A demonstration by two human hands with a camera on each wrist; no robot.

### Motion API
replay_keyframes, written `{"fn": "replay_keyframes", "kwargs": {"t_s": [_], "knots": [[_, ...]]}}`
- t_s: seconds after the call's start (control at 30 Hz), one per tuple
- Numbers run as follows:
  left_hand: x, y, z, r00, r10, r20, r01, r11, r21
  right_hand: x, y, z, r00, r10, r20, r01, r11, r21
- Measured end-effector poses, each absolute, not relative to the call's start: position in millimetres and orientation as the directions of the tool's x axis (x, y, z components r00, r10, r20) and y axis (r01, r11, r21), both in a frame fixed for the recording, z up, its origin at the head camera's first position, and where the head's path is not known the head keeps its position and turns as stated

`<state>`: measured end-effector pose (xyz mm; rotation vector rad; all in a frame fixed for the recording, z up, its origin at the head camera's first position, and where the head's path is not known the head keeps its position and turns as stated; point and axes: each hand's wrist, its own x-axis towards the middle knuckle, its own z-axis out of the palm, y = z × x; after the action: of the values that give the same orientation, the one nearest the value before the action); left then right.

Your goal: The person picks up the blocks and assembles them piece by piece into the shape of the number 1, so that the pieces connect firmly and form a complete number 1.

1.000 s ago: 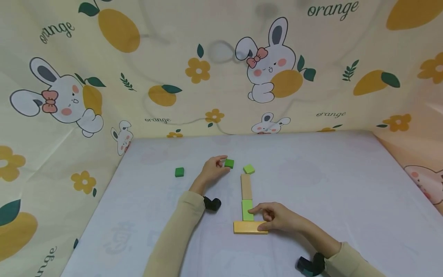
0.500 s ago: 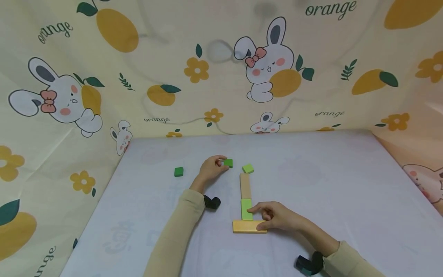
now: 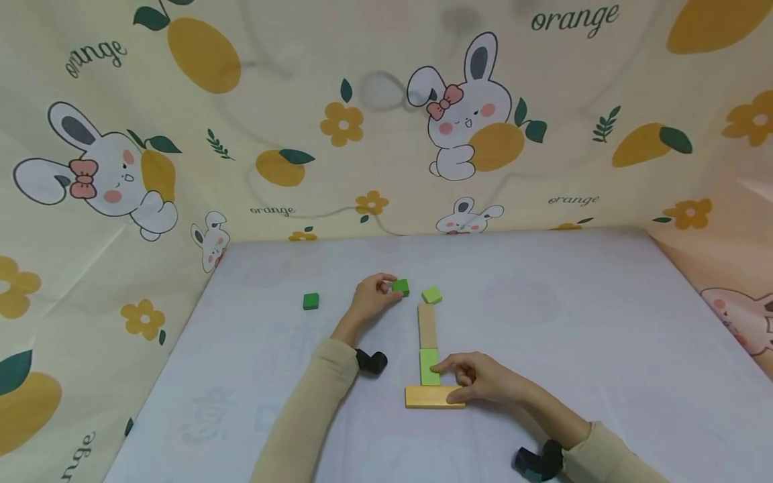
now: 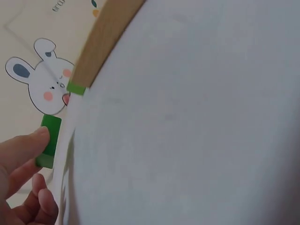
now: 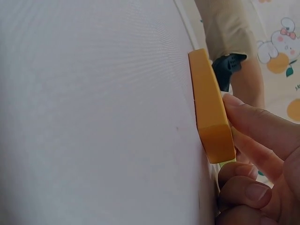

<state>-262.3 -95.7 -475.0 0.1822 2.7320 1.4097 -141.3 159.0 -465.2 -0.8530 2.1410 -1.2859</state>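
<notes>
My left hand (image 3: 374,295) pinches a small green cube (image 3: 401,288) between thumb and forefinger; the left wrist view shows the thumb on that cube's face. A light green cube (image 3: 431,295), turned askew, sits just right of it. Below that cube a natural wood block (image 3: 427,327) and a light green block (image 3: 429,366) lie end to end, meeting a crosswise yellow block (image 3: 425,397). My right hand (image 3: 492,379) rests its thumb on the yellow block's right part, while its forefinger touches the light green block. Its other fingers are bent beside the yellow block's end (image 5: 218,143).
A darker green cube (image 3: 311,301) lies alone on the white tabletop (image 3: 574,322), left of my left hand. Behind the table hangs a cream cloth (image 3: 374,60) printed with rabbits and oranges. Each wrist carries a black device (image 3: 371,362).
My left hand and its green cube shift very slightly. The right hand keeps its place on the yellow and light green blocks, and the other blocks stay put.
</notes>
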Motion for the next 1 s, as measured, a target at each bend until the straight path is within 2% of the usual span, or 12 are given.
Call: {"fn": "replay_keyframes", "kwargs": {"t_s": [0.53,1.0], "knots": [[-247.7,-80.6,-473.5,-0.992,0.122,0.007,0.073,0.546,0.834,-140.9,157.7,-464.6,-0.693,-0.711,-0.122,-0.223,0.372,-0.901],[-245.6,-73.0,-474.4,-0.990,0.142,-0.010,0.075,0.578,0.813,-141.4,158.4,-467.1,-0.687,-0.722,-0.078,-0.258,0.344,-0.903]]}}
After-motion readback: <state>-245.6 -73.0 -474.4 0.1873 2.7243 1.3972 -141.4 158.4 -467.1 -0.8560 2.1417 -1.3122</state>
